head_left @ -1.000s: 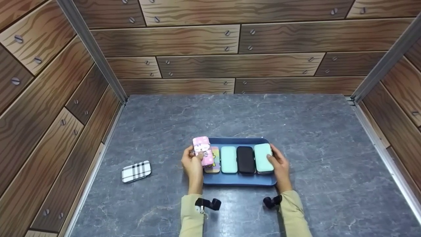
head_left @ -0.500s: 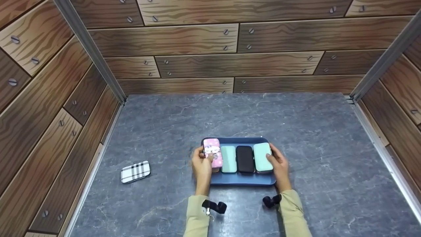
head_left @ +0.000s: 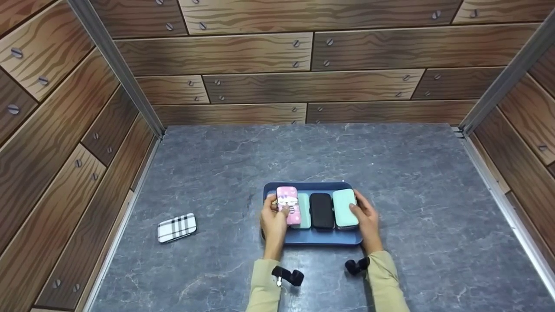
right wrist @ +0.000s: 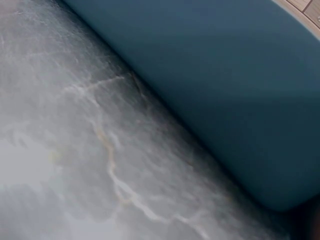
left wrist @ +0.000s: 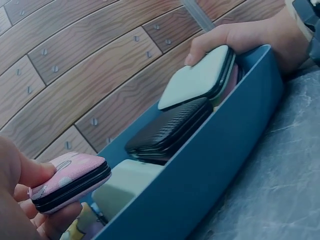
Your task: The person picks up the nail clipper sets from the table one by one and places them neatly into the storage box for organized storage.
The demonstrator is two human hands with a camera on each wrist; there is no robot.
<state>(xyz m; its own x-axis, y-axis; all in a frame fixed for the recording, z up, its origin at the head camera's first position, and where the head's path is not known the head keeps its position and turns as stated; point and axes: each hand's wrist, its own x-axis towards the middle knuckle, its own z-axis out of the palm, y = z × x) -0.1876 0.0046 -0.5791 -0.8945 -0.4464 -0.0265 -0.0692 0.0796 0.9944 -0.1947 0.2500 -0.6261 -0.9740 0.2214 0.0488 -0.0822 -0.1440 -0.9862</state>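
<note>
My left hand (head_left: 274, 223) pinches a pink case with a cat print (head_left: 288, 206), thumb on top. In the left wrist view the pink case (left wrist: 75, 172) hangs above the blue tray (left wrist: 215, 155), its dark zip-like edge showing. My right hand (head_left: 367, 219) grips a mint case (head_left: 345, 208) at the tray's right end, thumb on its top. Under that mint case a pinkish item (left wrist: 231, 82) shows partly. A black case (head_left: 322, 211) lies beside it. Another mint case (head_left: 305, 211) is partly covered by the pink one. A yellow and purple case (left wrist: 82, 225) peeks out below.
A white and black plaid case (head_left: 177, 228) lies on the grey marbled table (head_left: 217, 173), left of the tray. Wood-patterned walls (head_left: 256, 52) enclose the table at the back and sides. The right wrist view shows mostly the tray's outer wall (right wrist: 225, 90).
My left hand has carried the pink case rightward, from the tray's left edge to over the left mint case. My right hand stays on its mint case.
</note>
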